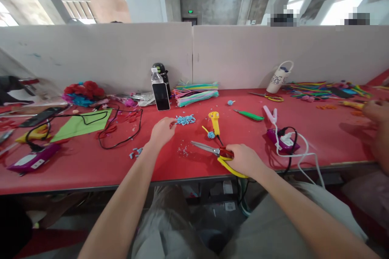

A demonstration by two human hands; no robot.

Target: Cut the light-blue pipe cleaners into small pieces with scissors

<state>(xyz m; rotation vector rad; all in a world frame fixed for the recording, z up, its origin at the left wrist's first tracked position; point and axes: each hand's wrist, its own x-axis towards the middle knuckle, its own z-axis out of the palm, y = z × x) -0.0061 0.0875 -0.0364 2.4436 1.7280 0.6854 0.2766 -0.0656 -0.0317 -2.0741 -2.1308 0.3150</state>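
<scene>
My right hand (pixel 245 160) grips scissors (pixel 209 147) by their yellow and red handles. Their blades point left above the table, close together. At the left edge of a pile of short blue pieces (pixel 186 119) is my left hand (pixel 163 132), fingers curled together; whatever they may pinch is hidden. More blue pieces (pixel 136 152) lie left of my left forearm. Just beyond the scissors are a yellow glue gun (pixel 214 122) and a small blue ball on a yellow stem (pixel 210 134). Pale crumbs (pixel 183 151) are scattered left of the blade tips.
A phone (pixel 161 97) leans on a bottle before bundled pipe cleaners (pixel 197 94). Green-handled tool (pixel 249 115), purple power strips (pixel 282 141) and cables lie on the red table (pixel 170 166). At right is another person's hand (pixel 376 110); a white partition (pixel 121 56) stands behind.
</scene>
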